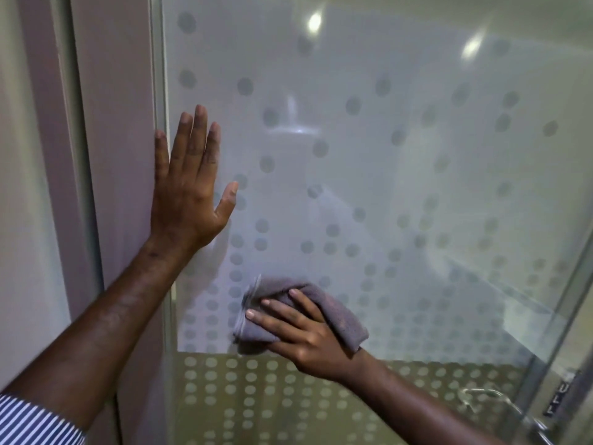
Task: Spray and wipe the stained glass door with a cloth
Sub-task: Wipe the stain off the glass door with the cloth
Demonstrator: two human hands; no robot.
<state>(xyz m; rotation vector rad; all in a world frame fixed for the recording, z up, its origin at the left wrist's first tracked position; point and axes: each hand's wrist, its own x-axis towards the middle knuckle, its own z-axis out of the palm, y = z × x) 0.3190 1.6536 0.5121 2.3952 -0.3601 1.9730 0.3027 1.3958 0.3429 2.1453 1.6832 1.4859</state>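
- The right hand's grip [298, 329] lay with straight, spread fingers pressed flat on a folded grey cloth [340, 319], pushing it against the glass door [385, 187] low on the frosted, dotted pane.
- The left hand [189, 184] was flat and open, fingers straight and pointing up, resting on the glass at the door's left edge beside the pale frame [115, 155]; it held nothing.
- A striped sleeve [35, 422] showed at the lower left.
- A metal handle [500, 403] sat at the lower right.
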